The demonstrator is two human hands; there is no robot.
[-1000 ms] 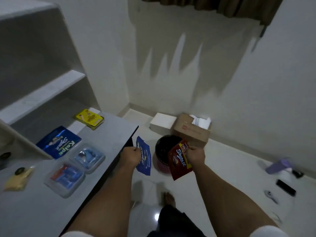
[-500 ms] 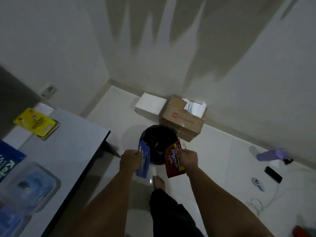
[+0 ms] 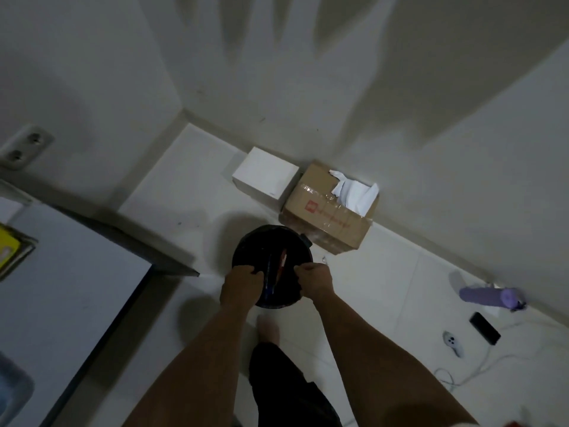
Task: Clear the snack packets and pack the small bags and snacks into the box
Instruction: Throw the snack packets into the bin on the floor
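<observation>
Both hands are over the bin right now, low centre of the frame. The left hand (image 3: 241, 283) hovers at the near-left rim of the black-lined bin (image 3: 246, 251), fingers curled downward and apparently holding nothing. The right hand (image 3: 314, 280) sits at the near-right rim, fingers bent in a loose pinch; whether it is gripping the liner edge or is simply empty I cannot tell.

And there they are: two snack packets standing edge-on inside the bin between the hands, a blue packet (image 3: 270, 277) and a red packet (image 3: 281, 263) just beside it. Looks to me like those two are binned, so this bit of clearing is as good as done.

What's left? Plenty, I'd say. At the left edge of the frame the grey surface (image 3: 77, 272) carries a yellow packet (image 3: 10, 251), and a clear plastic pack (image 3: 12, 383) with something blue in it pokes in at the lower left. None of that is packed.

The boxes sit up against the wall, above the bin: a closed white box (image 3: 264, 180) and, touching it on the right, a taped cardboard box (image 3: 326, 217) with white paper (image 3: 354, 189) spilling from its open end. Which one is meant for packing I can't say; no small bags or snacks show in either.
</observation>
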